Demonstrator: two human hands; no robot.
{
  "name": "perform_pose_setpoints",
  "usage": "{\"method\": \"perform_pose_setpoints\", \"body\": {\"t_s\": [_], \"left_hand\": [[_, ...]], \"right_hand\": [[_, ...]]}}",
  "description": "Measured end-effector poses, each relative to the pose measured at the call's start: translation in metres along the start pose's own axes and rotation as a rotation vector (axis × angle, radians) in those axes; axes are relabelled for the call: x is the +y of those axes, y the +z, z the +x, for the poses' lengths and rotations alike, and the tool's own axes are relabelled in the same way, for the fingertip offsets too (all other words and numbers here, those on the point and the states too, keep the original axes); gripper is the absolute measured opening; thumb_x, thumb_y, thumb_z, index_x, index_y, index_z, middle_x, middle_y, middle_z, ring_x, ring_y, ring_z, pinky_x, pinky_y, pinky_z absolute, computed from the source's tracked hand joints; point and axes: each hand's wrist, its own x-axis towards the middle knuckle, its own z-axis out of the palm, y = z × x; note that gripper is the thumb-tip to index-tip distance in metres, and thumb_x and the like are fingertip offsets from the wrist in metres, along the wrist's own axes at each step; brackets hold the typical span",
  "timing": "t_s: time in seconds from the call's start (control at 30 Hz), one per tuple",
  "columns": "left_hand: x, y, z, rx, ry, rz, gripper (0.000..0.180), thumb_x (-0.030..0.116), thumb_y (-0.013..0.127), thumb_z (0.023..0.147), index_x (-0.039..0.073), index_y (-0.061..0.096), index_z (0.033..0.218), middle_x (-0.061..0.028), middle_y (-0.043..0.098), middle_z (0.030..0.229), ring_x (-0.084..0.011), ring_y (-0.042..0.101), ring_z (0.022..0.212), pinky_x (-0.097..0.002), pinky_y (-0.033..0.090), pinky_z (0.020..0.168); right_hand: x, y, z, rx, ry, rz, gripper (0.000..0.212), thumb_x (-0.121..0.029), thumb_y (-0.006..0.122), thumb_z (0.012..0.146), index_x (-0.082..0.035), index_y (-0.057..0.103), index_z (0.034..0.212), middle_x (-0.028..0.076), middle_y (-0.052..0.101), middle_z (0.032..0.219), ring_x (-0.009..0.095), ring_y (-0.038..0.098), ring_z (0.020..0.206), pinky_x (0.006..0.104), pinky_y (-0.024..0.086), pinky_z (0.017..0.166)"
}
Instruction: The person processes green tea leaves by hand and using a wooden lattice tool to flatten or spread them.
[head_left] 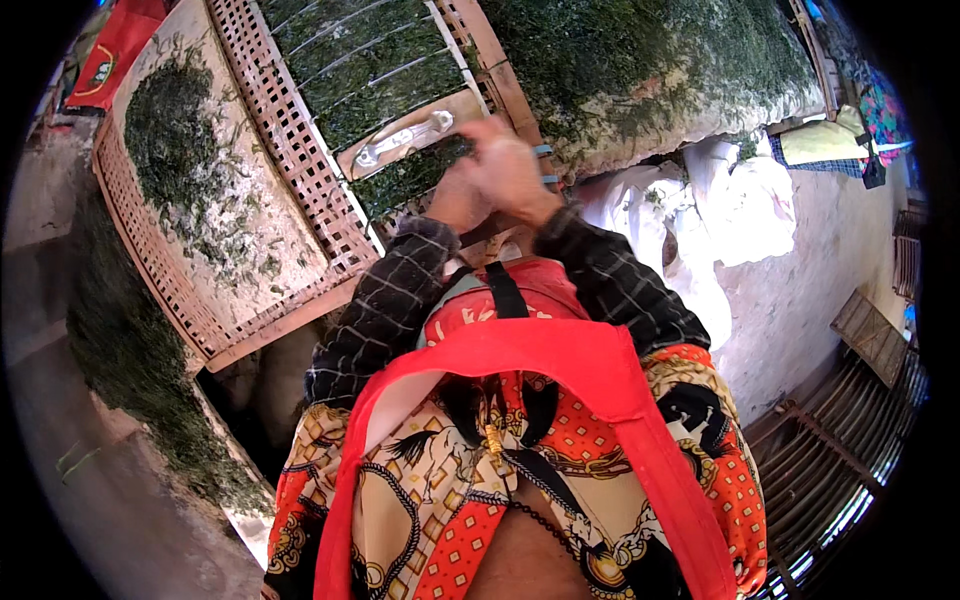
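My left hand (459, 198) and my right hand (508, 172) are pressed close together over the near edge of a frame of dark green leaf shreds (370, 60). Both are blurred, and their fingers are partly hidden, so what they hold, if anything, does not show. A little dark green stuff (453, 152) lies beside the fingers. Just left of my hands, a wooden board (360, 160) with a pale metal fitting (408, 138) rests across the frame. Thin white rods (352, 42) cross the leaf layer.
At left stands a woven tray (215, 355) with a pale cloth (285, 235) and scattered green shreds. More shreds cover a cloth (640, 145) at far right. White bags (735, 205) hang below it. A slatted bamboo rack (835, 470) stands at lower right.
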Motion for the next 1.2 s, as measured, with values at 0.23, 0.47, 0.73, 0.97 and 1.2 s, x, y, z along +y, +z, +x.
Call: {"method": "perform_pose_setpoints", "body": {"t_s": [0.23,0.47,0.73,0.97,1.2], "left_hand": [[0.016,-0.047,-0.005,0.015,0.040,0.081,0.056,0.015,0.064,0.079,0.001,0.048,0.131,-0.0172,0.047,0.137,-0.0352,0.043,0.127,-0.0449,0.034,0.106],[-0.016,-0.036,-0.002,-0.197,0.086,0.172,0.071,0.015,0.066,0.080,0.003,0.035,0.142,-0.0138,0.029,0.151,-0.0318,0.026,0.140,-0.0455,0.020,0.115],[0.001,-0.079,-0.018,0.086,-0.282,-0.316,0.034,0.006,0.058,0.085,0.005,0.060,0.118,-0.0180,0.061,0.119,-0.0342,0.059,0.105,-0.0388,0.049,0.089],[-0.001,-0.077,-0.044,0.273,-0.118,0.017,0.049,0.003,0.060,0.078,0.006,0.055,0.126,-0.0171,0.052,0.128,-0.0367,0.049,0.115,-0.0436,0.040,0.099],[-0.019,-0.091,-0.088,0.330,-0.265,0.174,0.054,0.001,0.064,0.075,0.007,0.053,0.128,-0.0154,0.047,0.136,-0.0363,0.047,0.118,-0.0436,0.040,0.098]], "right_hand": [[0.052,-0.025,-0.037,0.008,-0.021,-0.208,0.036,-0.008,0.063,0.078,-0.007,0.057,0.113,0.012,0.056,0.106,0.034,0.062,0.090,0.0416,0.052,0.074],[0.065,-0.010,-0.007,0.145,-0.017,-0.001,0.016,-0.006,0.062,0.080,-0.006,0.066,0.096,0.012,0.062,0.083,0.031,0.065,0.077,0.0383,0.052,0.069],[0.032,-0.033,-0.007,0.052,0.030,0.065,0.039,-0.001,0.059,0.077,-0.009,0.058,0.115,0.014,0.057,0.107,0.032,0.064,0.083,0.0407,0.051,0.070],[0.079,-0.030,-0.020,-0.123,-0.239,-0.311,0.023,-0.009,0.065,0.080,-0.009,0.064,0.103,0.010,0.060,0.098,0.034,0.062,0.084,0.0413,0.051,0.071],[0.004,-0.033,0.014,-0.165,0.172,0.560,0.018,-0.009,0.065,0.086,-0.003,0.065,0.102,0.010,0.068,0.096,0.017,0.068,0.091,0.0273,0.053,0.070]]}}
